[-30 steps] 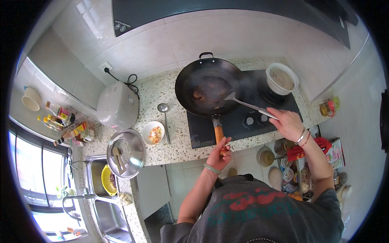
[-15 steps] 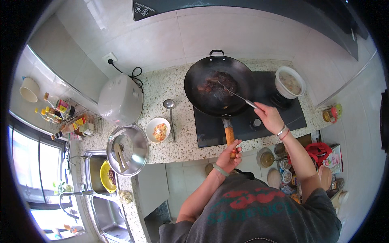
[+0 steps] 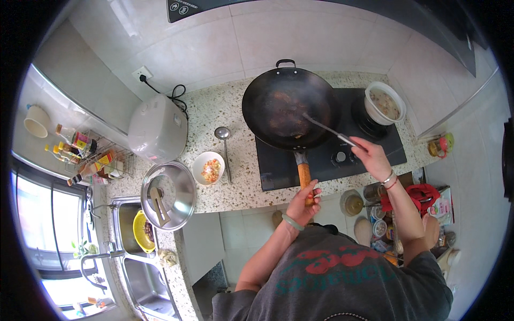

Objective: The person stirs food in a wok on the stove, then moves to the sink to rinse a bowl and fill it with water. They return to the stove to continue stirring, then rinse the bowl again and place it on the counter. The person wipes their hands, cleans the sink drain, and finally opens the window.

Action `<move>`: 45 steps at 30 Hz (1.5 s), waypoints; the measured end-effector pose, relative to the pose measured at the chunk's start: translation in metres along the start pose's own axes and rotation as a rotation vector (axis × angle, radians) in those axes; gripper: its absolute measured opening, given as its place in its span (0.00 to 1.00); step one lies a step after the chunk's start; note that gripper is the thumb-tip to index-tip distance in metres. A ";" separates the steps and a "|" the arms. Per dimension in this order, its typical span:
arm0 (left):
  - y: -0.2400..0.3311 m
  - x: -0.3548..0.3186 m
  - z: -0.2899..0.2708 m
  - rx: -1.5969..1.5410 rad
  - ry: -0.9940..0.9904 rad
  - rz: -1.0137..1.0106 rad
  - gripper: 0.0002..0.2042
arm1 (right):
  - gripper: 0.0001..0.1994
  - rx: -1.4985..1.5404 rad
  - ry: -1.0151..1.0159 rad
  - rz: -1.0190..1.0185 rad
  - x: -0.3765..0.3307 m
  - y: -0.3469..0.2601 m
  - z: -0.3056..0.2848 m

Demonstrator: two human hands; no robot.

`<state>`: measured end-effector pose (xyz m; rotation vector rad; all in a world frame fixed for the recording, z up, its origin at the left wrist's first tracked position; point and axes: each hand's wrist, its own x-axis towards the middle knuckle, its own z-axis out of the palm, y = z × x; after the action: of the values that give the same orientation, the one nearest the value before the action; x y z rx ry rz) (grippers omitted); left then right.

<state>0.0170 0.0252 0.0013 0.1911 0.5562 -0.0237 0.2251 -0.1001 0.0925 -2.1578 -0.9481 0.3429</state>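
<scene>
Head view: your left hand [image 3: 303, 201] was wrapped tight around the wooden handle [image 3: 304, 175] of the black wok [image 3: 289, 108], fingers curled shut on it, at the front edge of the counter [image 3: 241, 187]. Your right hand [image 3: 369, 156] was closed around the grip of a metal spatula [image 3: 326, 127], pinching it with fingers folded, blade end down inside the wok on the dark browned food there. The wok sat on the left burner of the black cooktop [image 3: 321, 160], handle pointing toward you, small loop handle on the far side by the tiled wall. On the right burner stood a white pot [image 3: 384, 102] with pale contents, near the wok but not touching it. A bracelet showed on each of your wrists. Left of the cooktop, a metal ladle [image 3: 223, 144] lay on the speckled counter, and just beside it a small white bowl [image 3: 208, 168] held chopped mixed bits, orange and green. Further left sat a white rice cooker [image 3: 157, 129], plugged into the wall socket [image 3: 142, 74]. A steel lid [image 3: 168, 195] lay handle up at the counter corner, partly over the sink [image 3: 128, 235], where a yellow colander [image 3: 141, 231] sat. A wire rack of bottles [image 3: 88, 155] stood by the window. Jars and a red bag [image 3: 423, 193] sat low on your right.
</scene>
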 end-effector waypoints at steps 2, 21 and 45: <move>-0.001 0.001 -0.001 -0.009 -0.013 0.003 0.13 | 0.17 0.134 0.018 0.143 -0.001 0.014 -0.009; 0.001 0.003 0.000 -0.012 -0.009 -0.004 0.13 | 0.17 0.619 -0.244 0.278 -0.008 0.009 0.024; 0.001 0.003 0.002 -0.002 0.011 0.012 0.13 | 0.21 -0.530 0.150 -0.353 0.051 0.013 0.067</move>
<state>0.0206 0.0256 0.0019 0.1923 0.5664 -0.0107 0.2331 -0.0340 0.0396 -2.3675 -1.4210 -0.2701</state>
